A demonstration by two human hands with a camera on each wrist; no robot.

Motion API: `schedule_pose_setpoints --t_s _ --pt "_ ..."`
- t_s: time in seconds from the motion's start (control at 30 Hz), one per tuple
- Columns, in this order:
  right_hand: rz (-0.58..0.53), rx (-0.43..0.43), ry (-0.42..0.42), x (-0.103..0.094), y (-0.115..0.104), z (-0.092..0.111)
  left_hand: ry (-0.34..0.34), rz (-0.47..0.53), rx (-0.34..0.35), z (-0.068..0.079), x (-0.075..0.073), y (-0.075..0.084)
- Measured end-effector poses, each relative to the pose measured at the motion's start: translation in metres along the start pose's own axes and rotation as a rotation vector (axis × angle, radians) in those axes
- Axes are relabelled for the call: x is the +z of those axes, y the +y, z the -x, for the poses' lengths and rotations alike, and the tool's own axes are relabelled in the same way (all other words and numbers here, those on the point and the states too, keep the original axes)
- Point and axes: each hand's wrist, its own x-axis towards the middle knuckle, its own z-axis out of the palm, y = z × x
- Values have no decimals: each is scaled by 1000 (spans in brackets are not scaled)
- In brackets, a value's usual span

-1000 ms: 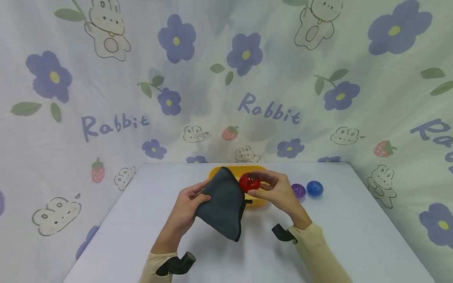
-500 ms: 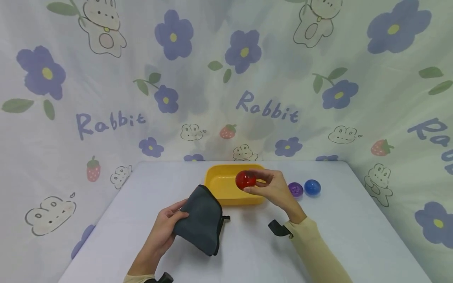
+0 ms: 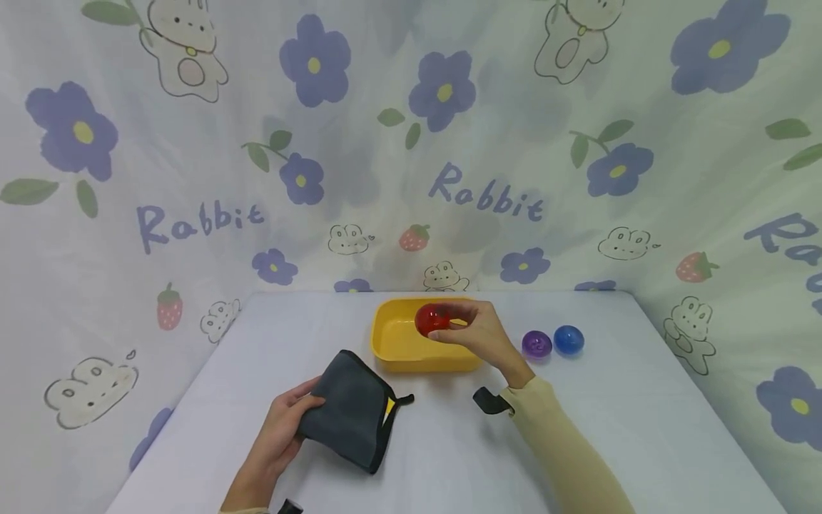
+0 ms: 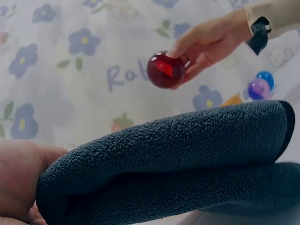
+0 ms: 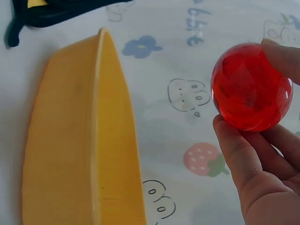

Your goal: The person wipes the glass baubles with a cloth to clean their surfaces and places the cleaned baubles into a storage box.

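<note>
My left hand [image 3: 280, 421] grips a folded dark grey-blue towel [image 3: 347, 410] by its left edge, thumb on top. The towel has black trim, a small loop at its right corner and a bit of yellow showing there. In the left wrist view its plush towel surface [image 4: 187, 136] is seen folded over in layers. My right hand [image 3: 478, 332] holds a clear red ball [image 3: 432, 320] between thumb and fingers, above the yellow tub [image 3: 417, 364]. In the right wrist view the red ball [image 5: 251, 86] sits at the fingertips, apart from the tub's rim.
To the right of the tub, a purple ball [image 3: 536, 345] and a blue ball [image 3: 569, 340] lie side by side on the white table [image 3: 642, 421]. A patterned rabbit-and-flower curtain [image 3: 379, 164] hangs around the back and sides.
My left hand has drawn the towel left and toward me, away from the tub. The right hand has shifted slightly left with the red ball, over the tub.
</note>
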Motion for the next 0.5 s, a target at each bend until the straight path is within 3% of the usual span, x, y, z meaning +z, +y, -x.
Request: schedule_pose_setpoints --t_s 0.3,0.5 --pt "12 26 17 12 17 -15 3 17 -20 -8 -5 -16" --pt "17 98 47 22 28 -27 0 16 -11 -9 -1 -18"
